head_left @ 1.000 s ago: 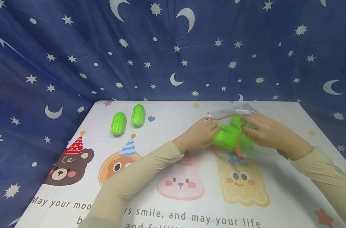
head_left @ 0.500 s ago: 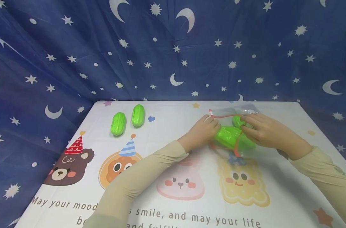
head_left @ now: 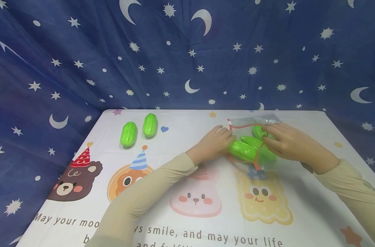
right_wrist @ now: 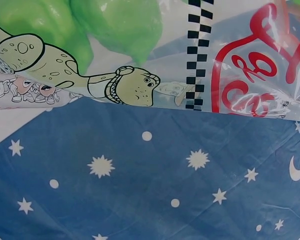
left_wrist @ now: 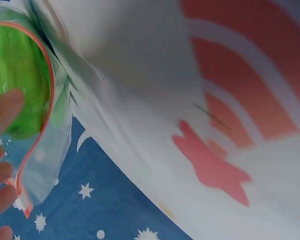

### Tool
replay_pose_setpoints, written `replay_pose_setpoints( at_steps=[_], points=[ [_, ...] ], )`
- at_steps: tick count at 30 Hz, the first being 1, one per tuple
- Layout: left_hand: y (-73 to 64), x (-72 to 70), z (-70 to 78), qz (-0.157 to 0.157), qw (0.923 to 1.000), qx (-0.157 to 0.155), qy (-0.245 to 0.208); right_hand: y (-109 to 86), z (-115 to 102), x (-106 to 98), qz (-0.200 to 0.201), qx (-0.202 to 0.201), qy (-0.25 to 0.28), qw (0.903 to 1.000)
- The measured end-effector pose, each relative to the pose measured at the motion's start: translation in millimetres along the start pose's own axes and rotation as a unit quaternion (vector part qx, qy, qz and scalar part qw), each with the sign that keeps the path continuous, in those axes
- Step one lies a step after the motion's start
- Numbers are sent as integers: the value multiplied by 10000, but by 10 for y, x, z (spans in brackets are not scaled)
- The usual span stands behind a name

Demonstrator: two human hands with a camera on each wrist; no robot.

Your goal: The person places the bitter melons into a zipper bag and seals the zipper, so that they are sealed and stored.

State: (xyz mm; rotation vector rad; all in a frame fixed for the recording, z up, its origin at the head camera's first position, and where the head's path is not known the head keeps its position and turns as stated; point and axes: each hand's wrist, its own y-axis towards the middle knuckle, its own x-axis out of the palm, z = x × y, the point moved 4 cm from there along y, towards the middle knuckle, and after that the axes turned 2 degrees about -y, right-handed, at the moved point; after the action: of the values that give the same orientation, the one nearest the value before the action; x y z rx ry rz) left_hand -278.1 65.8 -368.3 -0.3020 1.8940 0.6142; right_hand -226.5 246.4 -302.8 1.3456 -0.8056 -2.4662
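Right at your loosely spread left fingers (head_left: 222,133), that green toy (head_left: 241,150) looks light, stiff, kinda slick; hold its sides. Right fingers (head_left: 274,129) pinch the bag (head_left: 244,126).

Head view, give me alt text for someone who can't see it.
A right hand pinches a clear, red-rimmed bag of green objects, the left hand at its mouth. Two loose ones lie leftward on a printed white table, before starry blue cloth.

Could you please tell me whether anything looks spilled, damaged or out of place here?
Nothing stands out: no spill or visible damage. The clear bag gapes unevenly, but the right hand grips its edge, and two green pieces lie neatly on the table.
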Motion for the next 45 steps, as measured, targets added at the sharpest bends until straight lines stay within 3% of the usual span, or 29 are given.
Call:
replay_pose_setpoints(
  at_steps=[5, 12, 16, 32, 39, 45],
  points=[
    [-106, -54, -65, 21, 9999, -23, -153, -6, 1, -12, 22, 10, 46, 10000],
    [-279, -129, -193, -198, 9991, -123, -354, -12, 11, -24, -102, 94, 58, 9999],
    [-401, -150, -307, -129, 9991, -241, -340, -13, 11, -28, -100, 90, 36, 9999],
    [-948, -128, -911, 86, 9924, -1209, -215, -14, 15, -36, -111, 113, -56, 9999],
    [-1204, -116, -1170, 449, 9848, -1615, -455, -23, 16, -29, -163, 82, -65, 9998],
    [-1420, -84, -1389, 496, 9763, -2029, -570, -14, 15, -27, -118, 60, -50, 9999]
  ],
)
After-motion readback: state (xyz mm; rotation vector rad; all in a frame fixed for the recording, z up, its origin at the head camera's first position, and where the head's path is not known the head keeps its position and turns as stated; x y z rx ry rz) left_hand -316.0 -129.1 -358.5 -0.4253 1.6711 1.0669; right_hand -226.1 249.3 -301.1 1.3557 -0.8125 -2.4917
